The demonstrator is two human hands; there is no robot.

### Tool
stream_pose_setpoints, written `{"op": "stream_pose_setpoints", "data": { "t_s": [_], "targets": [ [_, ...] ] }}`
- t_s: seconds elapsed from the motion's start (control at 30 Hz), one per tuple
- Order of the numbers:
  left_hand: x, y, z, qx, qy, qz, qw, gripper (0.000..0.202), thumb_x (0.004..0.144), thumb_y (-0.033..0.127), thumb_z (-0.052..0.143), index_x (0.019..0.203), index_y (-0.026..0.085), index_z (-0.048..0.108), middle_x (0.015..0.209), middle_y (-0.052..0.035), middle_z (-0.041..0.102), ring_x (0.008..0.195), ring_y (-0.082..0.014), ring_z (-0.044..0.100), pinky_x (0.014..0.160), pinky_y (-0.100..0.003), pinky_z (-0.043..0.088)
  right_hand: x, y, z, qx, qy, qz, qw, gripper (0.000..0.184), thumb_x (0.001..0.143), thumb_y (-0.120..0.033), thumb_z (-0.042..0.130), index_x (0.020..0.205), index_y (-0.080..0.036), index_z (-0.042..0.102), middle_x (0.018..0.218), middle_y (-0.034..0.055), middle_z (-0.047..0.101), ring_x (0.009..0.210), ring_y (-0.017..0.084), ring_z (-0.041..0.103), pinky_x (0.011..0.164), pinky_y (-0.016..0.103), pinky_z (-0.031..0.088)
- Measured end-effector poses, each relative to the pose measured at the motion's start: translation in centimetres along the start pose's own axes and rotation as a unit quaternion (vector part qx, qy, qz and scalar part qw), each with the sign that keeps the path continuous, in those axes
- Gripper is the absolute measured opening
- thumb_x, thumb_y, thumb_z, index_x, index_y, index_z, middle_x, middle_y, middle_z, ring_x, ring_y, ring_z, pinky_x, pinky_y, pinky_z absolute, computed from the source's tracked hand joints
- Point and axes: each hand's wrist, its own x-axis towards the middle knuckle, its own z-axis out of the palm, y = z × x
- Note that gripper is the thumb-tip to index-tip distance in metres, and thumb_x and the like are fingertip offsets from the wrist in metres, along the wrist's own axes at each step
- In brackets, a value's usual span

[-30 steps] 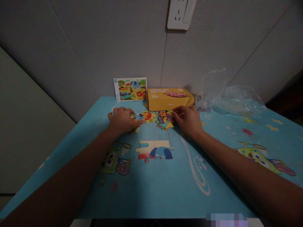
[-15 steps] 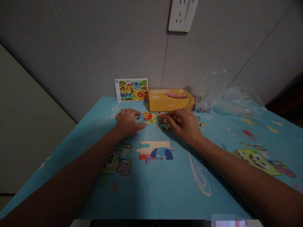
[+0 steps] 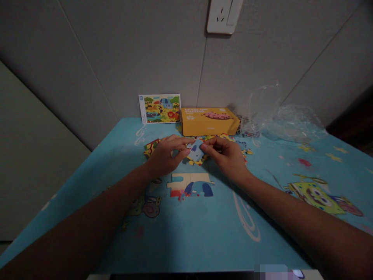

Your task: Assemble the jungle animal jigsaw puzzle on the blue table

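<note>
My left hand [image 3: 166, 155] and my right hand [image 3: 225, 154] meet over the middle of the blue cartoon-printed table [image 3: 204, 229]. Together they pinch a blue jigsaw piece [image 3: 195, 152] by its two sides, just above the pile of loose colourful pieces [image 3: 221, 138]. More loose pieces [image 3: 150, 147] lie to the left of my left hand. Nearer to me, a joined strip of puzzle pieces [image 3: 190, 184] with a blue animal lies flat on the table.
A yellow puzzle box [image 3: 208, 121] stands at the table's back edge against the grey wall. A reference picture card [image 3: 159, 108] leans on the wall left of it. A crumpled clear plastic bag [image 3: 284, 118] lies at the back right. A wall socket [image 3: 223, 15] is above.
Both hands drew in from the spread pile toward each other and toward me. They now hold a blue piece between them; pieces to the left are uncovered.
</note>
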Motion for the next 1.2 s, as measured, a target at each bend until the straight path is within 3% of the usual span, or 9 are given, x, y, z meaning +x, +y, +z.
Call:
{"op": "stream_pose_setpoints", "data": {
  "t_s": [0.13, 0.53, 0.9, 1.2],
  "targets": [
    [0.11, -0.12, 0.03, 0.003, -0.002, -0.01, 1.0, 0.018, 0.087, 0.024, 0.058, 0.099, 0.02, 0.072, 0.096, -0.0053, 0.075, 0.09, -0.0191, 0.066, 0.086, -0.037, 0.05, 0.32, 0.36, -0.2, -0.011, 0.01, 0.001, 1.0, 0.026, 0.081, -0.043, 0.068, 0.081, -0.017, 0.069, 0.065, 0.0004, 0.063, 0.058, 0.013, 0.055, 0.054, 0.026, 0.041],
    [0.05, -0.07, -0.13, 0.087, -0.008, 0.007, 0.996, 0.014, 0.081, 0.022, 0.071, 0.095, 0.023, 0.073, 0.079, -0.0011, 0.072, 0.092, -0.0207, 0.064, 0.088, -0.039, 0.046, 0.28, 0.44, -0.36, -0.063, -0.002, -0.023, 0.998, 0.026, 0.085, -0.041, 0.062, 0.083, -0.016, 0.07, 0.07, 0.0024, 0.067, 0.059, 0.013, 0.055, 0.054, 0.026, 0.041],
    [0.06, 0.01, -0.23, 0.098, -0.014, 0.011, 0.995, 0.012, 0.081, 0.022, 0.071, 0.093, 0.024, 0.074, 0.078, -0.0008, 0.07, 0.093, -0.0208, 0.062, 0.089, -0.039, 0.044, 0.19, 0.62, -0.61, -0.073, -0.022, -0.031, 0.997, 0.025, 0.086, -0.039, 0.061, 0.083, -0.016, 0.069, 0.068, 0.0011, 0.064, 0.057, 0.013, 0.053, 0.053, 0.026, 0.04],
    [-0.03, -0.5, -0.25, 0.105, -0.006, 0.036, 0.994, 0.012, 0.081, 0.023, 0.072, 0.092, 0.023, 0.074, 0.08, -0.0015, 0.069, 0.092, -0.021, 0.062, 0.087, -0.039, 0.043, 0.08, 0.28, -0.66, -0.121, -0.032, -0.038, 0.991, 0.034, 0.091, -0.042, 0.053, 0.084, -0.014, 0.07, 0.066, 0.0015, 0.063, 0.057, 0.013, 0.054, 0.053, 0.025, 0.039]
  ]
}}
